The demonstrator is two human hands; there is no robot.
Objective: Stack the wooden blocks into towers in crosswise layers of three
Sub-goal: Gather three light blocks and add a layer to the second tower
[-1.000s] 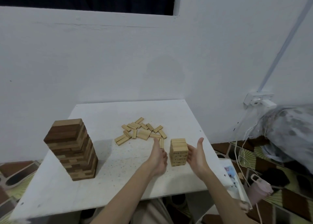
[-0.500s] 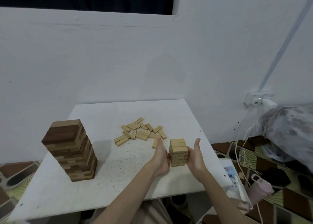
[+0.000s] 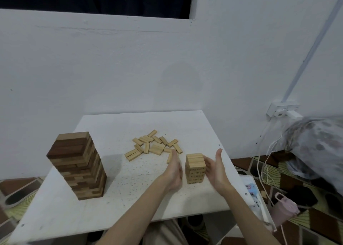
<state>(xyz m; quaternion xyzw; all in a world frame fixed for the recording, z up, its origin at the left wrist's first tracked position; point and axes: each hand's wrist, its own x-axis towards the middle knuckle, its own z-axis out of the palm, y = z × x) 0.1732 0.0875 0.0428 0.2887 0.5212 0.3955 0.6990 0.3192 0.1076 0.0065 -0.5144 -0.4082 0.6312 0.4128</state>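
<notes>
Hands flanking small tower, left hand blurred

Both forearms are bare to the frame's bottom edge, with no sleeves, watch or rings visible. The left hand is slightly motion-blurred. The right hand is sharp. Light beige trousers show below the table's near edge.

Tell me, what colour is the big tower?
Dark and light brown bands, on the big tower; head view.
</notes>
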